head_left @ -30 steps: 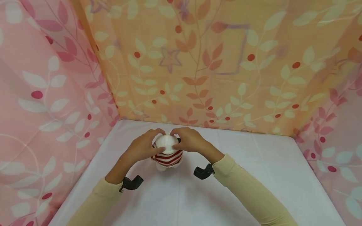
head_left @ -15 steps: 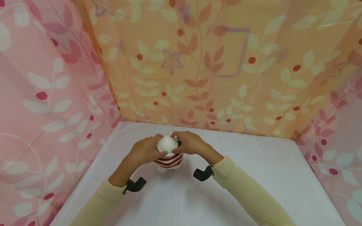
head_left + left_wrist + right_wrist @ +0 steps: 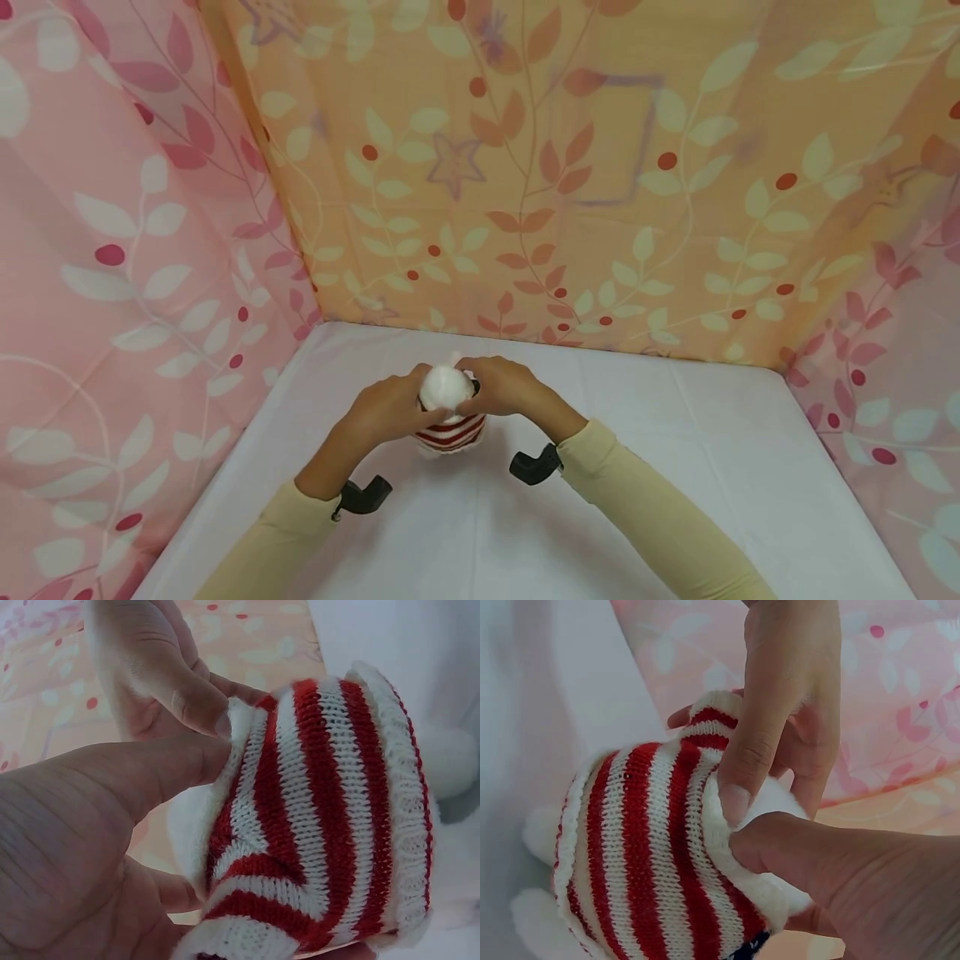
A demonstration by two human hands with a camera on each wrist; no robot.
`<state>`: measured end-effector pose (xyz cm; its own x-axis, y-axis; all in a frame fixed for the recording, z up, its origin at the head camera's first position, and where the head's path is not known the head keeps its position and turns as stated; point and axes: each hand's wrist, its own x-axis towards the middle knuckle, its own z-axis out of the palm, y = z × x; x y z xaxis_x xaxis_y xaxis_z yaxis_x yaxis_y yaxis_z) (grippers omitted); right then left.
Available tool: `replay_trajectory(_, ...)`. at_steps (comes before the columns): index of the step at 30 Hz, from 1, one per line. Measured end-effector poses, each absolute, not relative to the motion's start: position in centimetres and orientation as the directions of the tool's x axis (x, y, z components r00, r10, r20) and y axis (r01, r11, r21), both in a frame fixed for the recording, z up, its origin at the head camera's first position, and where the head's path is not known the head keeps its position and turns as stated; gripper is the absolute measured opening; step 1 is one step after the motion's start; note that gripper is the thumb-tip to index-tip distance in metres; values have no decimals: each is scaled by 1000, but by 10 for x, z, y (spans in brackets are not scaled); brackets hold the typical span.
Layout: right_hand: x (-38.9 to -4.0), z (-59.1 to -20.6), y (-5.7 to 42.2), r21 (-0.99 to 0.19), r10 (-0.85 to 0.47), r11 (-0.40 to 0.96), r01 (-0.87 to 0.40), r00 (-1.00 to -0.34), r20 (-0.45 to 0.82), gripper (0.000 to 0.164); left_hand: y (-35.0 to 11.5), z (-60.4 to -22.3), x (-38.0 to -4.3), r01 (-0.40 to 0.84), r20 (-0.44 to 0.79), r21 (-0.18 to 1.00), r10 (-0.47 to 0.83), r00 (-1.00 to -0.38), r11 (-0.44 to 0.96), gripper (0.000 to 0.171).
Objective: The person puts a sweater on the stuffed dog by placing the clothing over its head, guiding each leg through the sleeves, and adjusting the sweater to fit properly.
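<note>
A white plush toy (image 3: 446, 388) stands on the white table, its back towards me, wearing a red-and-white striped knit sweater (image 3: 452, 433). My left hand (image 3: 393, 404) and right hand (image 3: 504, 387) curl round its neck from either side. Both thumbs press close together on the cream collar (image 3: 718, 825), in the middle of the back. The left sleeve (image 3: 251, 930) shows a cream cuff; dark navy knit (image 3: 748, 946) shows on the right side. Other fingertips are partly hidden by the toy. White feet (image 3: 536, 922) stick out below the hem.
The white-covered table (image 3: 637, 475) reaches back to an orange leaf-print curtain (image 3: 525, 208). Pink leaf-print curtains (image 3: 165, 333) hang at the left and right sides. A black curved bracket (image 3: 366, 495) is fixed at the left wrist, another black bracket (image 3: 535, 464) at the right.
The head view has shifted slightly. My left hand has moved a little right and down, and both hands sit lower round the toy's neck, with thumbs nearer each other.
</note>
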<state>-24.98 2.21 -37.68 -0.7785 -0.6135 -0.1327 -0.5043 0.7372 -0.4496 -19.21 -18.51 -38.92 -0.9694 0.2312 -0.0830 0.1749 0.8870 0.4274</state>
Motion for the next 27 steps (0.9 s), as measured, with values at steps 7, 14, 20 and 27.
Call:
replay_trajectory(7, -261, -387, 25, -580, -656, 669, -465, -736, -167, 55, -191, -398, -198, 153, -120, 507, 246, -962, 848, 72)
replay_trajectory(14, -268, -398, 30, -699, -662, 608, -377, -727, -184, 57, -196, -411, -201, 73, -152, 628, 215, -965, 775, 79)
replay_trajectory(20, -266, -393, 36, -770, -700, 537, -344, -692, -179, 50, -202, -412, -198, 11, -187, 777, 247, -951, 629, 77)
replay_trajectory(27, -260, -393, 34, -830, -641, 510, -227, -744, -191, 44, -203, -414, -198, -78, -201, 912, 272, -941, 403, 57)
